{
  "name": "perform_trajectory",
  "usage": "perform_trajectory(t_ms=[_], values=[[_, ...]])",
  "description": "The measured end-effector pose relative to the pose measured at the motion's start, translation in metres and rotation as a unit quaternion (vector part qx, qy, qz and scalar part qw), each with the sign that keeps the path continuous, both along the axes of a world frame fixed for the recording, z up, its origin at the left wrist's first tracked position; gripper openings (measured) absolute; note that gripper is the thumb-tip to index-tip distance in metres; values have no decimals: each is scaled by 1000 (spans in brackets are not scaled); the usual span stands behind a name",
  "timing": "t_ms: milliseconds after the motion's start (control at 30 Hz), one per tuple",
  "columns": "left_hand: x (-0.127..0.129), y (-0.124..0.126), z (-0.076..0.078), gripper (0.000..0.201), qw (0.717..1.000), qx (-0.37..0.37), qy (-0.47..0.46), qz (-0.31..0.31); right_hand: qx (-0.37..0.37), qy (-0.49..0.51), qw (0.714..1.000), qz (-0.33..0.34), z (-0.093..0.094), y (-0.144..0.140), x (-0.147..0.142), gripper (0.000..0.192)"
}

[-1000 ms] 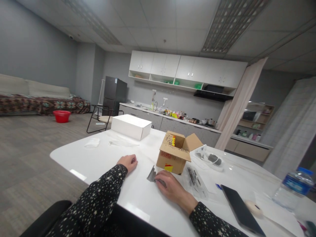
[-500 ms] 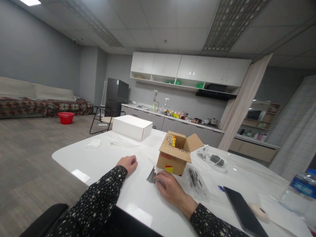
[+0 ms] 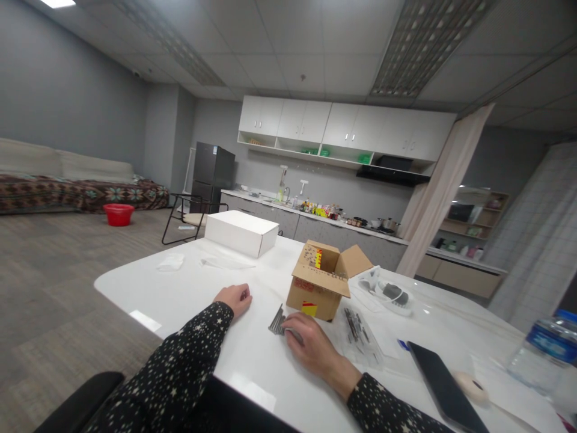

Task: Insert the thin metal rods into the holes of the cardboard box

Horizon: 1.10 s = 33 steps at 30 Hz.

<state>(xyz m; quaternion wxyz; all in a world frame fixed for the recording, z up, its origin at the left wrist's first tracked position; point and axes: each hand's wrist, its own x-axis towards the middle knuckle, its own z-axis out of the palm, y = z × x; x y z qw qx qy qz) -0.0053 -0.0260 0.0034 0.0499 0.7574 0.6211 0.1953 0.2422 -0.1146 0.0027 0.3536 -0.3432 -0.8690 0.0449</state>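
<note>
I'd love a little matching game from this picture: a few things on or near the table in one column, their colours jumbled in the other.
Things:
1. closed box at the table's far side
2. open carton near the right hand
3. basin on the floor
4. phone lying flat

Colours:
a. red
b. black
c. white
d. brown

Pairs: 1-c, 2-d, 3-a, 4-b

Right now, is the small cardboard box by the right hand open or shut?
Open. The cardboard box stands upright on the white table with its top flaps spread outward; its contents cannot be seen from the head view.
</note>
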Motion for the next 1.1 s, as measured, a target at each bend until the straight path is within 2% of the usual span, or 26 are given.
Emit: perform_trajectory(t_ms=[333,567,700,800,933,1033,1100], values=[[-2,1,-3,20,1000,2,-12,-1,37,15,999,-23,8,0,3,11],[-2,1,-2,19,1000,6,-9,-3,133,13,987,-87,23,-2,18,15],[-2,0,-1,18,1000,3,-14,0,209,-27,974,-83,34,-7,31,17],[-2,0,-1,17,1000,3,-17,-1,250,-54,965,-57,48,-15,34,15],[-2,1,-2,17,1000,3,-18,2,283,-32,958,-37,74,-21,34,13],[-2,1,-2,18,1000,3,-12,2,282,-1,955,-94,100,-17,35,13],[-1,1,-1,19,1000,2,-7,2,239,15,958,-157,120,-12,37,16]])
